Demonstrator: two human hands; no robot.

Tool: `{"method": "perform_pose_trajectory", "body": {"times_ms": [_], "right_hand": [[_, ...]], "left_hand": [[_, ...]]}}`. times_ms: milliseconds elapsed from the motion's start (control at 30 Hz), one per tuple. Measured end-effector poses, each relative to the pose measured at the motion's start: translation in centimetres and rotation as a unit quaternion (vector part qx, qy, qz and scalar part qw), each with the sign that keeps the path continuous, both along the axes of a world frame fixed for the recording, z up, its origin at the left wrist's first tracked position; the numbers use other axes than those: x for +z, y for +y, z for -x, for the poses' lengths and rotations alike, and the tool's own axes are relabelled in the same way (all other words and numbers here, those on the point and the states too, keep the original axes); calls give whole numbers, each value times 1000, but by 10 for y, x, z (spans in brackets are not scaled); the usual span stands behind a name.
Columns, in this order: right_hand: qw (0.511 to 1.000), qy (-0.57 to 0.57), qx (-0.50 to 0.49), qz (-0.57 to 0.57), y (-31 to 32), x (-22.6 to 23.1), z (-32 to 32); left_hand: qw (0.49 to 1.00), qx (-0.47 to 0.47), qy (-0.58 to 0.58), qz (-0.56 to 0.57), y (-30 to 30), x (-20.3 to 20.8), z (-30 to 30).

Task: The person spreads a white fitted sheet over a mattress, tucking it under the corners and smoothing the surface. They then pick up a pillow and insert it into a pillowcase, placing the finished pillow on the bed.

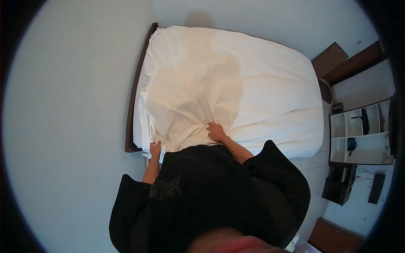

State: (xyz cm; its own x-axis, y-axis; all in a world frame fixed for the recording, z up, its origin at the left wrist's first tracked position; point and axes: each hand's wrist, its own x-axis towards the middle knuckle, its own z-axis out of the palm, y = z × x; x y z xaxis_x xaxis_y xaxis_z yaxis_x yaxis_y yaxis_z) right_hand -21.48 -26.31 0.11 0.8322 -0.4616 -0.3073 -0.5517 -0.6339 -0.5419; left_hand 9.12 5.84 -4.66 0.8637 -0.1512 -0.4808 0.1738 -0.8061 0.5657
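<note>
A white bed sheet [278, 92] covers the bed in front of me, rumpled and shadowed on its near left part. My left hand [155, 148] is closed on the sheet's edge at the near left corner, close to the dark headboard [134, 97]. Farther right, by the near side of the bed, my right hand [216, 132] has its fingers curled into the sheet. Creases fan out from those fingers across the cloth. Part of the pale mattress [137, 126] shows between the sheet and the headboard.
Walls stand left of the bed and behind it. To the right is a white open shelf unit [358, 135] with a few dark items inside. A dark cabinet [338, 184] stands nearer, and a brown board [330, 60] leans beyond the bed's far right corner. Pale tiles [311, 165] cover the floor.
</note>
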Motion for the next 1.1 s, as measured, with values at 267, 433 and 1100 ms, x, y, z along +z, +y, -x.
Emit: {"method": "perform_pose_trajectory", "body": {"times_ms": [267, 433, 1100], "right_hand": [[1000, 4, 4, 2, -4, 1, -6], [1000, -15, -3, 12, -4, 2, -7], [1000, 12, -3, 27, -7, 3, -6]], "left_hand": [[997, -44, 55, -9, 63, -48, 56], [994, -78, 64, -49, 90, -48, 63], [986, 97, -133, 16, 33, 6, 53]]}}
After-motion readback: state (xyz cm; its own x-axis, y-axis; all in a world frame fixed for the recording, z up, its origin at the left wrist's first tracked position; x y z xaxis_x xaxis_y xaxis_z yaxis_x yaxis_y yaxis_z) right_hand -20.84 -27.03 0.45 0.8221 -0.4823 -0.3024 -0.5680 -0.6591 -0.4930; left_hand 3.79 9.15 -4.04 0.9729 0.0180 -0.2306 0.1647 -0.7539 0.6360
